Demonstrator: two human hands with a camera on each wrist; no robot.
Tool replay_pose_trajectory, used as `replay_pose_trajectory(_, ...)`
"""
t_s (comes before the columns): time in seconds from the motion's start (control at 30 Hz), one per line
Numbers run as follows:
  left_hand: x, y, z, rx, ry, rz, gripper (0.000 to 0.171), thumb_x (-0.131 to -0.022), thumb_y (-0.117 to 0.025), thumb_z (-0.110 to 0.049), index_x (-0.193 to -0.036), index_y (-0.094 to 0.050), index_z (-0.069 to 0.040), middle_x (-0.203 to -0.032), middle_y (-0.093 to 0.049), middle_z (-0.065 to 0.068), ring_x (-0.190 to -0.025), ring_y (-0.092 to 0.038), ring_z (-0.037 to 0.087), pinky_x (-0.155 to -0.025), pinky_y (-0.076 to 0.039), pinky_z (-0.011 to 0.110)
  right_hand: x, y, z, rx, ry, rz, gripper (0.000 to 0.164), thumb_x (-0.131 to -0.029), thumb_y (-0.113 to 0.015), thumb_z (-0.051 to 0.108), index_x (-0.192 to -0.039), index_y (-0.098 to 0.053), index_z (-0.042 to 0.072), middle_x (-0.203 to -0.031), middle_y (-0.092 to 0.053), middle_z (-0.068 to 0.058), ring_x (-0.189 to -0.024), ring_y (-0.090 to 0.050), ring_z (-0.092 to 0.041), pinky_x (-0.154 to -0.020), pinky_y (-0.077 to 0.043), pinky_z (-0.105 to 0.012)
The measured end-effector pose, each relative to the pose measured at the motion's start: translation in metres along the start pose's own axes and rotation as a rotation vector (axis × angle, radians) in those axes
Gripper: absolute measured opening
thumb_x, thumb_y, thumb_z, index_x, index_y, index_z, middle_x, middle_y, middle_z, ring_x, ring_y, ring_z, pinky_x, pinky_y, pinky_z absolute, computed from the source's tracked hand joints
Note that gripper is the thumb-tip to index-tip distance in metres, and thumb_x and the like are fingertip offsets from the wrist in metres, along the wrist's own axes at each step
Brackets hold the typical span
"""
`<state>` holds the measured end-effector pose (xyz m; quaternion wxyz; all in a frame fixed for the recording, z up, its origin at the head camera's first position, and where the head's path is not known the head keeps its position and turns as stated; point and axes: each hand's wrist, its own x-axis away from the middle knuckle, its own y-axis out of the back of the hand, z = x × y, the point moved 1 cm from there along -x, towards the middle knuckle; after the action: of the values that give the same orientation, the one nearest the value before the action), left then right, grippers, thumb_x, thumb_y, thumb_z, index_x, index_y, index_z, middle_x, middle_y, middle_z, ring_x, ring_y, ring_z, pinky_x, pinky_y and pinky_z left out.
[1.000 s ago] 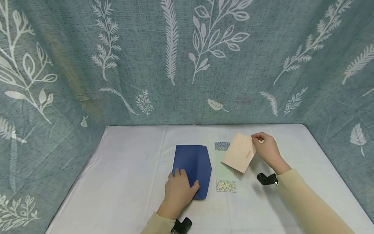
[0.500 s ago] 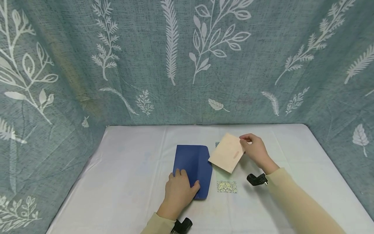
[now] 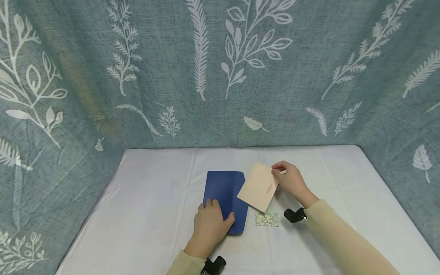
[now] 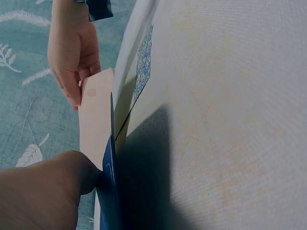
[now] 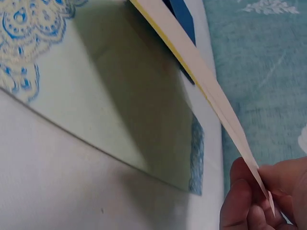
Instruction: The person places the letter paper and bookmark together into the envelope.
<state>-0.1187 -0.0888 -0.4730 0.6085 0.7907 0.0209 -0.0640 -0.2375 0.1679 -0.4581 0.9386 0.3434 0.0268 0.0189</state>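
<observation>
With twelve o'clock pointing away from the person, I see the left hand closest, at seven o'clock on the blue envelope, its fingers loosely extended and its thumb resting on the face, pressing rather than gripping. That hold looks light to me; a push from three o'clock could skid or twist the envelope over the white cloth. Off its four o'clock side, the patterned end of a green strip shows, the rest mostly covered.

Above that strip tilts the beige card, its eight o'clock corner overlapping the envelope's flap; whether they touch, I can't tell. That corner could snag the flap and crease either one, and the card's six o'clock corner, if lowered, might drag the strip along. Farther up, the right hand pinches the card by its corner between one and two o'clock. Held only there, it could swing or droop, and its edge looks layered, so the leaves might part. Beyond everything hangs the leafy curtain, well apart from the paper
</observation>
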Motion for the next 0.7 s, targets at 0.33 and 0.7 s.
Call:
replay_pose_trajectory(0.33, -0.001, 0.000, 0.000, 0.006, -0.002, -0.001, 0.072, -0.082, -0.065, -0.051, -0.114, -0.059, 0.013, -0.116, -0.059, 0.031, -0.101, -0.057, 0.049, -0.071, -0.053, 0.053, 0.005, -0.012, 0.011, -0.011, 0.003, 0.051, 0.023, -0.095, -0.060, 0.021, -0.110, -0.065, 0.005, -0.103, -0.062, -0.011, -0.085, -0.058, -0.023, -0.068, -0.047, -0.034)
replay_pose_trajectory(0.7, -0.003, -0.001, 0.000, -0.016, 0.008, 0.024, 0.074, -0.083, -0.064, -0.052, -0.118, -0.058, 0.012, -0.118, -0.058, 0.030, -0.102, -0.057, 0.049, -0.072, -0.053, 0.053, 0.018, -0.007, 0.018, -0.254, -0.055, 0.206, 0.041, -0.094, -0.062, 0.018, -0.128, -0.054, -0.002, -0.113, -0.058, -0.020, -0.082, -0.065, -0.022, -0.074, -0.054, -0.038)
